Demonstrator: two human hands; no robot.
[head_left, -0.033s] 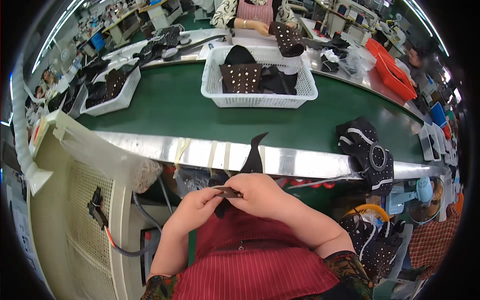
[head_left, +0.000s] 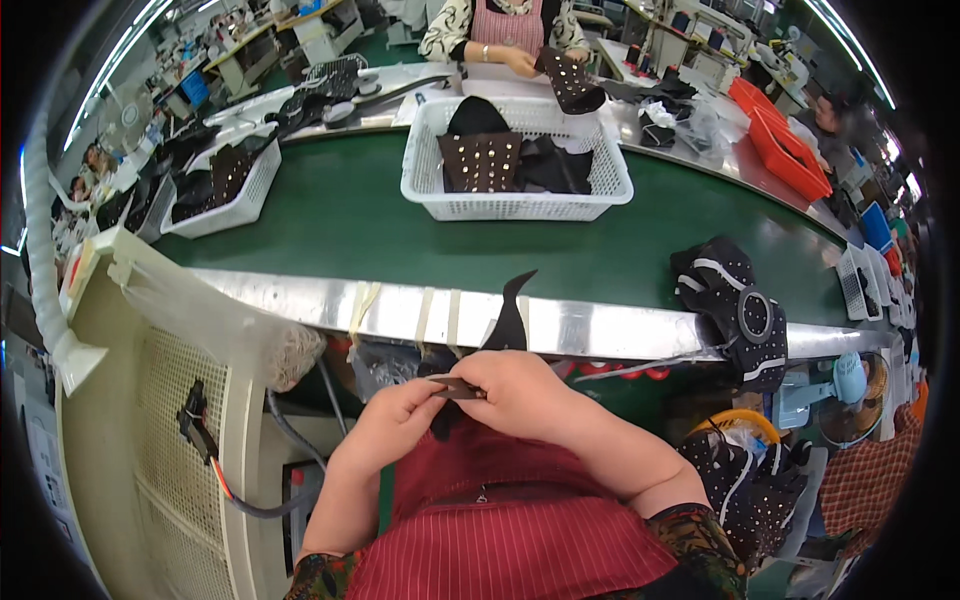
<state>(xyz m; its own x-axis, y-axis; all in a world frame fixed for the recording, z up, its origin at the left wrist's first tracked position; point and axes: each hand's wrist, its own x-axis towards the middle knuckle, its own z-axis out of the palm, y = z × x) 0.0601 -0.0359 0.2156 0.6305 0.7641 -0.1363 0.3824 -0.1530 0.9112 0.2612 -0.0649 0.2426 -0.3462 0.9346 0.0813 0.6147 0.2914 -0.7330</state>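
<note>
Close to my body, my left hand (head_left: 396,418) and my right hand (head_left: 512,390) meet in front of the apron. Between their pinched fingertips is a small dark brown flat piece (head_left: 460,388), like leather or cloth. A black strip of material (head_left: 510,318) with a curved, pointed tip rises just beyond my right hand, over the metal edge of the bench. More dark material hangs below my fingers, and my hands hide how it joins the piece.
A white basket (head_left: 520,208) with studded brown and black pieces sits on the green belt (head_left: 350,215). Black dotted material with a round buckle (head_left: 755,310) hangs over the metal edge at right. A cream machine housing (head_left: 150,440) stands left. Across the belt, a person's hand (head_left: 515,60) holds a studded piece.
</note>
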